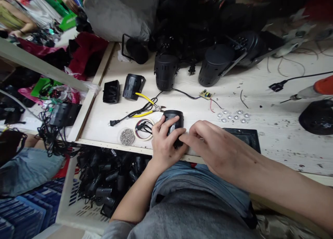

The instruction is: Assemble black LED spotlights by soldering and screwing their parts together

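My left hand [163,143] is closed around a black ribbed cylindrical lamp housing [174,122], which stands near the table's front edge. My right hand [205,142] comes in from the right, and its index fingertip reaches the lower side of the housing. Whether that hand pinches anything is hidden. Left of the housing lie yellow-handled pliers [147,105] across a black power cord with a plug [114,122]. A tape roll [144,129] and a round lid of small metal screws [127,136] sit close to my left hand.
Several black lamp housings [165,71] stand along the back of the wooden table [286,152]. Right of my hands are a small circuit board [205,94], several clear lenses [231,116], a black square panel [241,138] and a drill [309,90]. Below the front edge is a crate [78,207] of black parts.
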{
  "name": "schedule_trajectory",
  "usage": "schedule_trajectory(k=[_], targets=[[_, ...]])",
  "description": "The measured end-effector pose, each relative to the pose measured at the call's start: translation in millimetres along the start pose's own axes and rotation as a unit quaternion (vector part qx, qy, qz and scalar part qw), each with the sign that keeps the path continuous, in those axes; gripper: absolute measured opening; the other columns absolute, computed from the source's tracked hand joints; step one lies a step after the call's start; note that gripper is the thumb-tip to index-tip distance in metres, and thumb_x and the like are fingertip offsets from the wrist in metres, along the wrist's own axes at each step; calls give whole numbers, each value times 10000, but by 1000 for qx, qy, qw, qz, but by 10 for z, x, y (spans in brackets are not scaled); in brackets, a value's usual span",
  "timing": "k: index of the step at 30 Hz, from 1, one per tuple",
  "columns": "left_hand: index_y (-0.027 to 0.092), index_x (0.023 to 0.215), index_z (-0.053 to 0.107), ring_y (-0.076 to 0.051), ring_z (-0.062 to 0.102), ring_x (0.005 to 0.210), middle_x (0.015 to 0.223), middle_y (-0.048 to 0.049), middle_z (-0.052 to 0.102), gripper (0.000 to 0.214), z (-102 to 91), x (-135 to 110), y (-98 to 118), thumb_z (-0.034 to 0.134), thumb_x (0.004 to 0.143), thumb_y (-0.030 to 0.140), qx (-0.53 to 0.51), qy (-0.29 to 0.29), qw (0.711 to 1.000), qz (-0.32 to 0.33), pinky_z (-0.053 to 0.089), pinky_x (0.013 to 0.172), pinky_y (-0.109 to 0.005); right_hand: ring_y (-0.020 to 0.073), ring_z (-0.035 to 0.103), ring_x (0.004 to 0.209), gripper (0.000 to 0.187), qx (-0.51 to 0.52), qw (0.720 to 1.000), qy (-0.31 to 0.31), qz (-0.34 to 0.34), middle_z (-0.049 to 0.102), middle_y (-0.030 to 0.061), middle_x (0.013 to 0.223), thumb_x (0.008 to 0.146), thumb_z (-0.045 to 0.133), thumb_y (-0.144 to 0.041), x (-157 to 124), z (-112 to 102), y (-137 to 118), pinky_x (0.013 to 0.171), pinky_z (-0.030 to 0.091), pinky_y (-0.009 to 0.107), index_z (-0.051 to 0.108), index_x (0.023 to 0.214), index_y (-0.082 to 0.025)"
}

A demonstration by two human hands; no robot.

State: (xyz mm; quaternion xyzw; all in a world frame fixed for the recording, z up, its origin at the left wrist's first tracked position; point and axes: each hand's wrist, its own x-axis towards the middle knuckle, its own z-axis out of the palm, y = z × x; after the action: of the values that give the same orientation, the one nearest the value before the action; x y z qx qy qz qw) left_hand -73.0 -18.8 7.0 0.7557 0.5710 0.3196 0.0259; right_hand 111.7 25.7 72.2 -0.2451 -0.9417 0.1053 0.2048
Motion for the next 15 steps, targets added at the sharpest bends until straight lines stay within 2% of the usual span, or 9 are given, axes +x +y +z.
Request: schedule_trajectory(k=[3,6,10,15], targets=[[247,1018,694,-310,487,1317,1369,-88,621,206,9,-17,-18,691,840,349,6,0,1000,2,396,1129,-520,171,506,691,259,-56,998,-6,2,555,40,814,966,387,-97,-6,13,-3,630,335,294,598,1105,-155],[241,1020,696,-322,464,1331,1372,-93,621,236,13,-20,-19,704,834,386,10,-1,1000,9,403,1124,-519,158,488,600,231,-126,992,-26,22,532,7,714,971,442,-130,-33,-7,-15,597,309,300,596,1142,-142],[239,1010,695,-312,483,1328,1343,-95,641,192,6,0,0,676,832,307,7,1,1000,5,406,1117,-516,168,500,623,304,-92,995,-27,3,552,21,749,923,412,-49,-48,-20,-12,604,320,309,589,1154,-139],[234,1037,683,-275,565,1269,1326,-104,658,223,-18,10,30,649,824,289,-8,1,1000,5,379,1156,-518,186,532,679,322,-42,999,14,-16,572,43,808,932,365,-38,-11,7,14,591,354,300,591,1130,-156]])
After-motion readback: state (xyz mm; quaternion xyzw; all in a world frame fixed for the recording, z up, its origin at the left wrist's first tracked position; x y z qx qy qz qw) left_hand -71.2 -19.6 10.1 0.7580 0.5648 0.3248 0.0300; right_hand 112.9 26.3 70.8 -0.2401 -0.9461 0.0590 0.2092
